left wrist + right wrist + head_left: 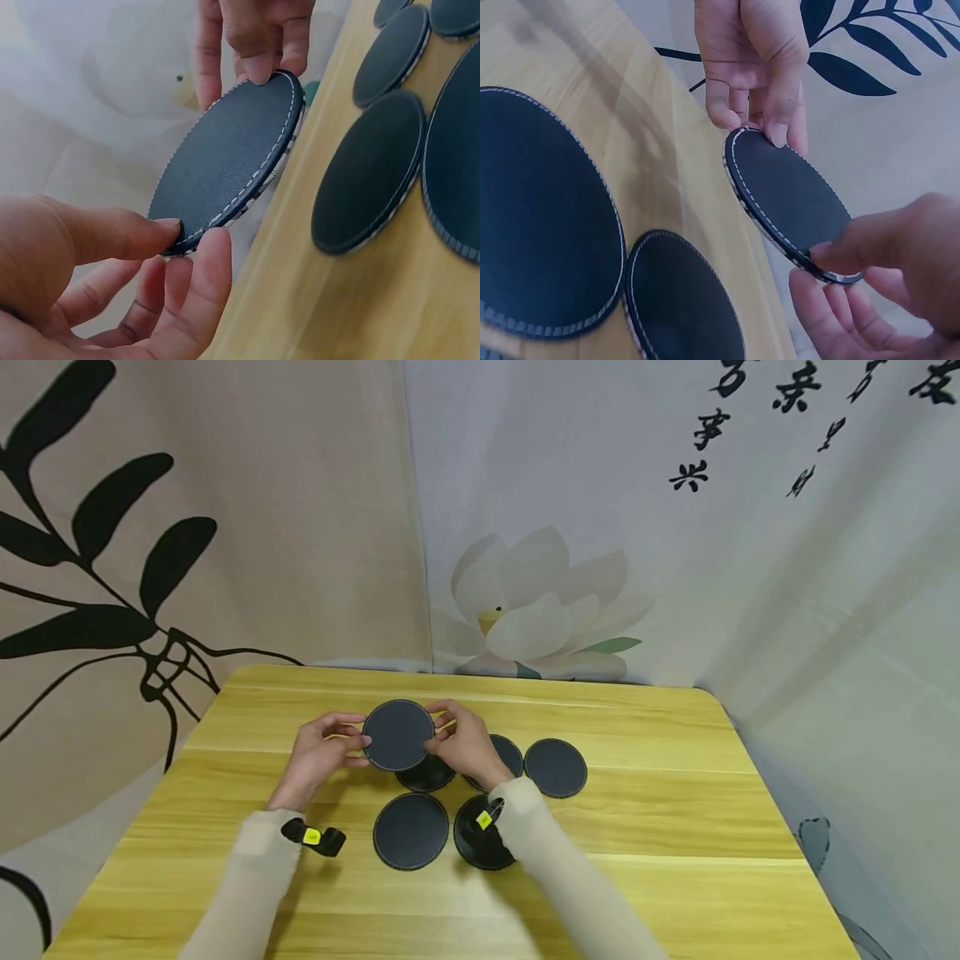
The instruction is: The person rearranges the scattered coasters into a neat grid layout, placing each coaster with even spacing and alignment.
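A round black coaster with white edge stitching is held up over the table between both hands. My left hand pinches its left edge, thumb on the upper face and fingers beneath, as the left wrist view shows. On the opposite edge, my right hand pinches it the same way, plain in the right wrist view. Just under the held coaster, another coaster lies partly hidden. The right wrist and sleeve cover part of a coaster behind and of a glossier one in front.
More dark discs lie on the wooden table: one at the right end of the back row and one at the front left. A printed curtain hangs behind the table's far edge.
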Demonstrator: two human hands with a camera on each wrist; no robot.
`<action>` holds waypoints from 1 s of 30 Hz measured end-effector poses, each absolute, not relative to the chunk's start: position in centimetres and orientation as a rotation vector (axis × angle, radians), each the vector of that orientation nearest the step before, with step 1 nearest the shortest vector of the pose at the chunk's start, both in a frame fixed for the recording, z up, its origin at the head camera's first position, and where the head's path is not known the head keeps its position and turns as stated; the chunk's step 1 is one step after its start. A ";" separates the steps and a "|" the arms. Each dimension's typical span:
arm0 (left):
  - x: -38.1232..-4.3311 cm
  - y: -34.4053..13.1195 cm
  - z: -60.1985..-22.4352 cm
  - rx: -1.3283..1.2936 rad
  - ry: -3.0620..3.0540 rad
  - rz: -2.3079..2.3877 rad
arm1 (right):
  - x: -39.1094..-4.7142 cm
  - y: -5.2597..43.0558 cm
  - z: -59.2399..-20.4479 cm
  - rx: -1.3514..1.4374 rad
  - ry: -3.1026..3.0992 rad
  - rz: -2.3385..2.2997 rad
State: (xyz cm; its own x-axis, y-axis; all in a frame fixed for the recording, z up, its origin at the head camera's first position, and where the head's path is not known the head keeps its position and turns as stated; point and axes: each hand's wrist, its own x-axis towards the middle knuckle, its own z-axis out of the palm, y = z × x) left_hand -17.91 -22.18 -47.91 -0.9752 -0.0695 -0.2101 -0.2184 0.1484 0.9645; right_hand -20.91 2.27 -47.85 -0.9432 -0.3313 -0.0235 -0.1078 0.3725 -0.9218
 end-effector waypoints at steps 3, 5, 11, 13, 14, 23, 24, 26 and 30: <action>-18.0 -21.0 -48.0 -0.270 2.276 1.967 | -20.6 3.6 -47.7 -0.378 2.454 -1.591; -17.9 -20.3 -48.1 -0.246 2.264 1.967 | -20.4 4.4 -47.7 -0.362 2.481 -1.576; -17.9 -18.3 -48.2 -0.238 2.232 1.971 | -19.6 6.4 -47.8 -0.346 2.520 -1.560; -17.9 -17.7 -48.4 -0.233 2.221 1.977 | -19.3 7.1 -47.9 -0.339 2.527 -1.567; -18.0 -17.3 -48.5 -0.229 2.215 1.981 | -19.2 7.5 -47.9 -0.332 2.531 -1.572; -17.9 -13.7 -49.0 -0.208 2.175 2.009 | -18.1 11.0 -48.2 -0.247 2.517 -1.607; -17.9 -13.3 -49.0 -0.201 2.172 2.012 | -18.0 11.4 -48.3 -0.236 2.515 -1.607; -17.8 -12.5 -49.2 -0.184 2.164 2.017 | -17.7 12.2 -48.4 -0.215 2.516 -1.604; -17.9 -10.7 -49.7 -0.168 2.148 2.023 | -17.1 14.0 -48.7 -0.196 2.523 -1.609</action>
State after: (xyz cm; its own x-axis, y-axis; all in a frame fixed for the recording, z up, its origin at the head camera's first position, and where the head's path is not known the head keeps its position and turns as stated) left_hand -17.87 -10.66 -49.74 -0.9762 0.0451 -0.2122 -0.2091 0.0646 0.9758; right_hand -17.14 13.98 -48.74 -0.9813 -0.1861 -0.0499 -0.0332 0.4185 -0.9076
